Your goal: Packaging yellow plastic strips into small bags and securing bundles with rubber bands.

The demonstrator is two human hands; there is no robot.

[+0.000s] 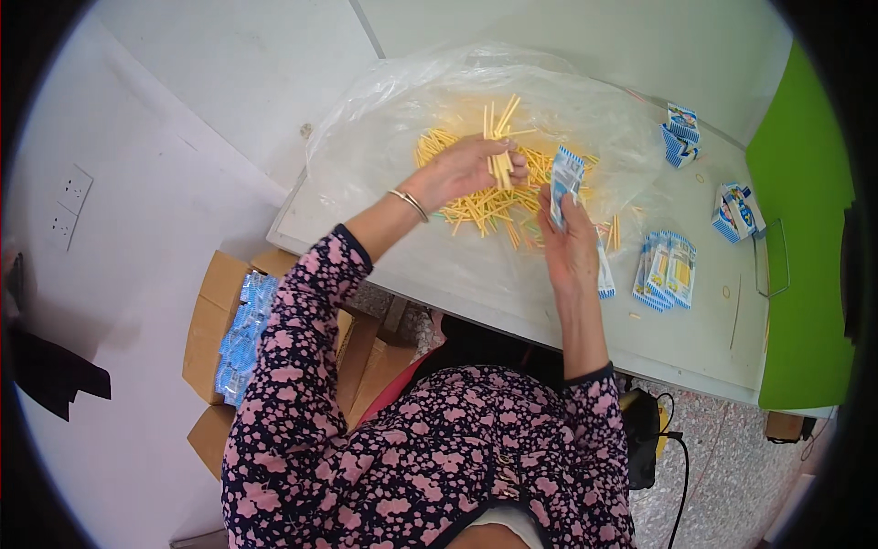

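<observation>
My left hand [457,170] is closed round a small bunch of thin pale-yellow sticks [499,168], their ends fanning out at the top. Just right of it, my right hand [572,245] grips a small blue-and-white packet [565,174] with striped ends, held upright; whether its top is open I cannot tell. Under and behind both hands, a pile of loose yellow sticks [471,209], a few greenish or pinkish, lies on a clear plastic sheet or bag [375,119]. Partly hidden by my right wrist is another striped packet [604,271] on the table.
Several flat packets [666,271] lie overlapping on the white table [439,291], at the right. Farther right are small blue-and-white boxes [736,212] and a wire stand [776,258] by a green panel [809,238]. A cardboard box [208,320] of blue packets stands at lower left.
</observation>
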